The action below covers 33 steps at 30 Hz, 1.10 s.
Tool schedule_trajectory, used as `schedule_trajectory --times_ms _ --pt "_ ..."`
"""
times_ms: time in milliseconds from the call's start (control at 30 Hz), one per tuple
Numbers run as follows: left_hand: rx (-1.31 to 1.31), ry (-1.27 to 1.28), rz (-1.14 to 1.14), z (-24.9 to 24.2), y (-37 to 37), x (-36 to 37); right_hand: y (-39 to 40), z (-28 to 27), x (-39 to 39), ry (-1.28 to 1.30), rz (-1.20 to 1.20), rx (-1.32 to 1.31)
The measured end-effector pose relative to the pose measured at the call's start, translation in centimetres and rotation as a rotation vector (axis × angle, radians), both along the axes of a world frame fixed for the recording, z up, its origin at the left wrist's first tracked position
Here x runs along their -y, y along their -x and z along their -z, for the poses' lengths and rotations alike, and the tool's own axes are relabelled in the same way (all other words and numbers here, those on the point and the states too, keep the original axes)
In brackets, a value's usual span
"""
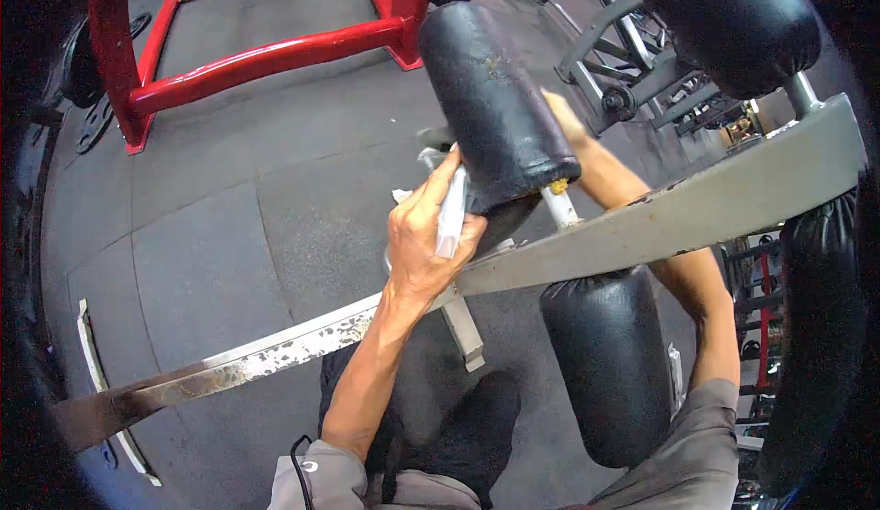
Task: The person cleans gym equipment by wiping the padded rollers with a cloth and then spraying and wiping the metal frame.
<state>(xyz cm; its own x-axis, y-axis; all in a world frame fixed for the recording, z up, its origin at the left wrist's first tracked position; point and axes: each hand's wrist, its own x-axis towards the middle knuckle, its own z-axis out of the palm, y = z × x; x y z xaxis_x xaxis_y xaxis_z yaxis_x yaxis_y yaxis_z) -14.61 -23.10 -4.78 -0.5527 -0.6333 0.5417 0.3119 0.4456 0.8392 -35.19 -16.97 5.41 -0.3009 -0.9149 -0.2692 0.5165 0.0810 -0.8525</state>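
Observation:
My left hand (426, 235) is closed around a slim whitish object (452, 212) whose kind I cannot make out, close against the near side of a black roller pad (500, 98). The pad is scuffed, and yellow foam pokes out at its lower end beside the metal rod (560, 208). My right hand (566, 120) is on the pad's far side, partly hidden and smeared by motion, so its fingers do not show clearly. My right arm passes behind the chipped grey metal beam (660, 221) that carries the pads.
A second black pad (612, 363) hangs below the beam, and another (720, 20) is at upper right. A red metal frame (275, 61) stands on the dark rubber floor (202, 253). Weight plates (92, 125) lie at left, with more gym machines (632, 61) at right.

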Motion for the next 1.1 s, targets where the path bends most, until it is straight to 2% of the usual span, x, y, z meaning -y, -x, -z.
schedule_trajectory --times_ms 33,67,133,200,233,267,333,400,433,467,533,600,767,800,867,900,933,1000,1067,1100 --pt "-0.043 0.013 0.000 0.3 0.2 0.0 0.5 -0.7 -0.3 0.038 -0.194 0.173" --pt "-0.067 0.012 -0.020 0.5 0.6 -0.1 1.3 -1.9 -0.5 -0.070 -0.129 0.109" --pt "-0.125 0.002 -0.063 0.5 1.2 -0.4 3.7 -4.6 0.3 0.016 -0.086 -0.069" --pt "-0.069 -0.045 -0.039 0.3 0.8 -0.8 3.1 -7.8 2.5 0.028 0.267 -0.427" --pt "-0.084 -0.051 -0.040 0.2 1.0 -0.8 2.9 -9.1 3.0 0.203 -0.029 -0.385" --pt "-0.094 -0.056 -0.042 0.2 0.9 -0.8 2.6 -8.9 4.3 0.235 -0.082 -0.504" --pt "-0.080 -0.070 -0.043 0.2 0.6 -0.8 -2.9 -9.0 5.8 -0.114 -0.330 -1.537" --pt "-0.061 -0.072 -0.051 0.3 0.3 -0.7 -5.3 -6.2 4.9 0.267 -0.164 -2.169" --pt "-0.053 -0.071 -0.056 0.3 0.3 -0.7 -4.9 -6.8 4.9 0.174 -0.362 -2.015" --pt "-0.048 -0.071 -0.063 0.4 0.4 -0.6 -4.9 -7.5 3.9 0.197 -0.418 -1.903" --pt "-0.054 -0.051 -0.058 1.1 0.6 -0.6 -7.2 -9.7 3.2 0.106 -0.728 -1.718" --pt "-0.073 0.007 -0.062 1.3 0.8 -0.4 -8.2 -10.7 3.2 0.036 -0.856 -1.738" --pt "0.014 -0.107 0.043 0.0 -0.3 -0.4 -4.2 -8.0 9.5 0.148 -0.566 -2.231" --pt "0.018 -0.104 0.036 -0.1 -0.3 -0.5 -4.3 -7.5 10.4 0.245 -0.443 -2.361" --pt "0.021 -0.097 0.015 0.0 -0.2 -0.3 -4.6 -7.2 11.5 -0.047 -0.583 -2.420" --pt "0.066 -0.061 -0.003 0.7 -0.2 -0.2 -6.6 -8.0 11.0 -0.184 -0.809 -2.321" --pt "0.108 -0.031 -0.020 1.8 -0.1 -0.2 -8.0 -7.9 9.1 -0.145 -0.819 -2.309" --pt "0.083 -0.010 -0.020 2.3 0.2 -0.2 -7.8 -8.1 5.8 0.154 -0.765 -2.072" --pt "-0.038 -0.013 0.008 2.4 0.5 0.1 -7.6 -9.8 4.3 0.093 -0.857 -1.762" --pt "0.031 -0.122 0.024 0.7 -0.3 -0.2 -6.3 -9.8 3.8 0.112 -0.743 -1.799"
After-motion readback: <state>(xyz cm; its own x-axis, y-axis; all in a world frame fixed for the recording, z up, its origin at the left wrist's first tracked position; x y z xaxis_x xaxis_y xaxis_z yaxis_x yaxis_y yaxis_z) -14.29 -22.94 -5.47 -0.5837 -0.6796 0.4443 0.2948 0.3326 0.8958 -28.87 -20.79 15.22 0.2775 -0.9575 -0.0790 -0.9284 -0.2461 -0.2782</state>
